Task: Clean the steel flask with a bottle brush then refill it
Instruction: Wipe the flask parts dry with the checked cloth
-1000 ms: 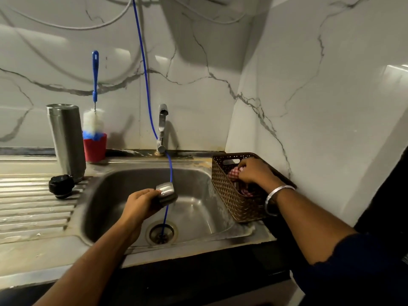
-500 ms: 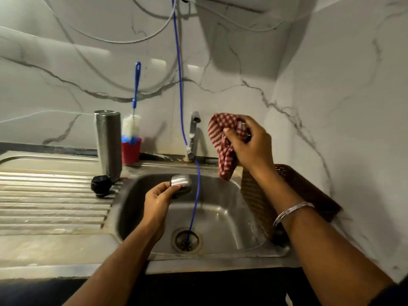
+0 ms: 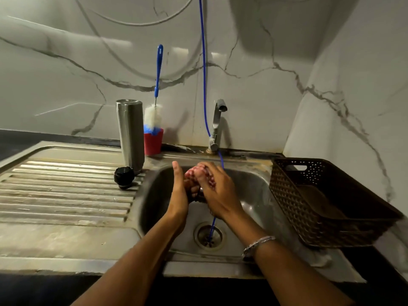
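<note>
1. Head view: our left hand (image 3: 180,195) and right hand (image 3: 217,193) meet over the sink (image 3: 254,186). The right fingers bunch a red checked cloth (image 3: 196,173); what the left holds is hidden.
2. Left of the grip, the steel flask (image 3: 130,134) stands inverted on the drainboard (image 3: 66,195), black stopper (image 3: 124,177) beside it.
3. Likely rigid, smooth, slippery when wet; grasp mid-body.
</note>
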